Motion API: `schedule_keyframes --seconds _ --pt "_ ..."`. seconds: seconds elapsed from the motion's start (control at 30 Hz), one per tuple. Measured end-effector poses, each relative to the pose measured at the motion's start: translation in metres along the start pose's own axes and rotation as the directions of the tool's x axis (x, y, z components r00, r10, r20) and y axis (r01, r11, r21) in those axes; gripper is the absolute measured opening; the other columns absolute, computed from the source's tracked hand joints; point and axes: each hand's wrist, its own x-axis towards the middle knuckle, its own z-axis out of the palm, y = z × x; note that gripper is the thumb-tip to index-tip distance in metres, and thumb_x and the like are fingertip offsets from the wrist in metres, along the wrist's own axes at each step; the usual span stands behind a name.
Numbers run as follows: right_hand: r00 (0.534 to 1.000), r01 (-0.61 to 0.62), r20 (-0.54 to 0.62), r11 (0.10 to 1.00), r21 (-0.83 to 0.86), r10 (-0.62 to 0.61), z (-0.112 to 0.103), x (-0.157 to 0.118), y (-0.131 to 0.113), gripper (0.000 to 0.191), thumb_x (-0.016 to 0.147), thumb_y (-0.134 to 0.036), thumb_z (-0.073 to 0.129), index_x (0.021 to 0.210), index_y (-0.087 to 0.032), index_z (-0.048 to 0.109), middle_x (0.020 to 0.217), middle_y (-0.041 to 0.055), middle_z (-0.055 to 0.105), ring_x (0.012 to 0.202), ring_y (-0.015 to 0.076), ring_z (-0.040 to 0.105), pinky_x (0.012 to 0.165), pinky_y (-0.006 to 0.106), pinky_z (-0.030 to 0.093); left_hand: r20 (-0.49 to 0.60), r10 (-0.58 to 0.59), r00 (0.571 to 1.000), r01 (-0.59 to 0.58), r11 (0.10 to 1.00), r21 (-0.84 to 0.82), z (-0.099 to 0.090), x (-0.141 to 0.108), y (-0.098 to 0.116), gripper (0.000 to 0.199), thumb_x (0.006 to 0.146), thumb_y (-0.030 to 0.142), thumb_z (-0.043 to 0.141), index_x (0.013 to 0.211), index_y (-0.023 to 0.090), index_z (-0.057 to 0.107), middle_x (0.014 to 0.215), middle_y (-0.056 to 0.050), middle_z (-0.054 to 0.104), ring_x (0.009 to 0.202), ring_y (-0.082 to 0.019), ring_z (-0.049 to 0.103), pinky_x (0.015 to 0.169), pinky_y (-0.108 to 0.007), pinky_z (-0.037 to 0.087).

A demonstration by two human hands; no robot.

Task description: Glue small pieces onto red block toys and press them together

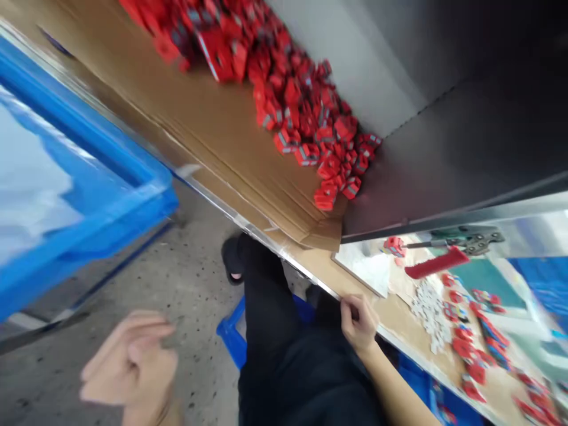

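My left hand [133,358] hangs over the floor at the lower left, blurred, its fingers bent in and nothing visible in it. At the table's front edge rests my right hand [358,319], the fingers curled in a loose fist around a small gap, with no object showing. To its right on the worktop lie a pile of small white parts [429,313] and several red toy-like pieces [464,343]. A clamp with a metal rod [437,242] reaches a small red part [394,245] beside a red handle [437,263].
A heap of small red plastic parts [306,112] lies on cardboard [222,136] against a dark panel [444,142]. A blue crate [146,201] with white sheeting stands at the left. Below, a blue stool or box [233,331] shows beside my legs.
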Motion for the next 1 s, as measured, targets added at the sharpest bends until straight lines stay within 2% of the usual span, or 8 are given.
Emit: schedule_keyframes --seconds 0.07,0.17,0.3,0.4,0.57,0.73,0.83,1.0 --pt "1.0 0.025 -0.014 1.0 -0.005 -0.025 0.001 0.003 -0.002 0.018 0.095 -0.006 0.062 0.09 -0.022 0.066 0.073 -0.0008 0.07 0.054 0.012 0.063 0.052 0.024 0.048 -0.026 0.343 0.939 -0.344 0.939 -0.011 0.028 0.031 0.035 0.02 0.081 0.027 0.067 0.064 0.036 0.075 0.053 0.002 0.062 0.046 -0.025 0.057 0.046 -0.041 0.047" --pt "0.998 0.059 -0.026 0.998 -0.024 -0.059 0.002 0.003 -0.002 0.017 0.096 -0.007 0.063 0.091 -0.022 0.067 0.073 -0.0009 0.072 0.058 0.0126 0.069 0.056 0.022 0.053 0.318 0.607 0.729 -0.615 0.784 -0.087 0.082 0.08 0.086 0.014 0.086 0.027 0.076 0.097 0.034 0.081 0.083 -0.003 0.076 0.073 -0.026 0.07 0.066 -0.043 0.061" --pt "0.994 0.085 -0.06 0.996 -0.022 -0.086 0.002 0.001 0.001 0.016 0.099 -0.009 0.061 0.093 -0.022 0.067 0.075 -0.0005 0.073 0.059 0.0119 0.071 0.057 0.02 0.054 0.854 0.388 0.347 -0.735 0.678 -0.009 0.165 0.126 0.133 0.072 0.08 0.054 0.089 0.144 0.028 0.069 0.146 -0.016 0.064 0.134 -0.043 0.059 0.114 -0.065 0.05" --pt "0.993 0.084 -0.077 0.996 -0.015 -0.085 0.002 -0.001 0.003 0.015 0.1 -0.01 0.059 0.094 -0.022 0.067 0.076 0.0002 0.074 0.06 0.0125 0.073 0.057 0.019 0.055 0.983 0.127 0.13 -0.822 0.569 0.035 0.211 0.141 0.146 0.085 0.082 0.061 0.086 0.158 0.035 0.058 0.173 -0.015 0.041 0.161 -0.051 0.028 0.127 -0.075 0.027" --pt "0.992 0.086 -0.092 0.996 -0.007 -0.086 0.003 -0.004 0.006 0.015 0.1 -0.012 0.06 0.093 -0.022 0.069 0.076 0.0004 0.075 0.06 0.0129 0.074 0.058 0.02 0.056 0.996 0.048 0.07 -0.897 0.44 0.042 0.239 0.151 0.145 0.08 0.093 0.056 0.076 0.165 0.038 0.047 0.182 -0.015 0.026 0.167 -0.051 0.016 0.127 -0.081 0.017" --pt "0.996 0.07 -0.063 0.997 0.022 -0.069 0.003 -0.011 0.014 0.017 0.1 -0.013 0.059 0.092 -0.022 0.07 0.075 0.0003 0.075 0.059 0.0126 0.073 0.058 0.02 0.055 0.995 0.097 -0.018 -0.938 0.344 -0.05 0.246 0.15 0.141 0.078 0.093 0.032 0.069 0.167 0.03 0.043 0.176 -0.017 0.038 0.162 -0.042 0.034 0.127 -0.068 0.031" --pt "0.995 0.089 -0.054 0.996 0.018 -0.088 0.004 -0.013 0.017 0.016 0.1 -0.013 0.059 0.092 -0.022 0.07 0.076 0.0 0.076 0.062 0.0122 0.074 0.06 0.019 0.055 0.988 0.155 0.001 -0.95 0.308 -0.047 0.249 0.152 0.135 0.07 0.092 0.022 0.063 0.162 0.026 0.051 0.167 -0.018 0.051 0.151 -0.039 0.05 0.122 -0.059 0.039" --pt "0.985 0.131 -0.111 0.991 -0.033 -0.133 0.005 -0.014 0.019 0.021 0.108 -0.026 0.056 0.092 -0.022 0.07 0.076 0.0013 0.077 0.062 0.0145 0.075 0.056 0.023 0.053 0.97 0.243 0.03 -0.958 0.282 -0.041 0.253 0.151 0.13 0.062 0.097 0.046 0.067 0.154 0.025 0.062 0.162 -0.022 0.056 0.144 -0.044 0.053 0.111 -0.058 0.044"
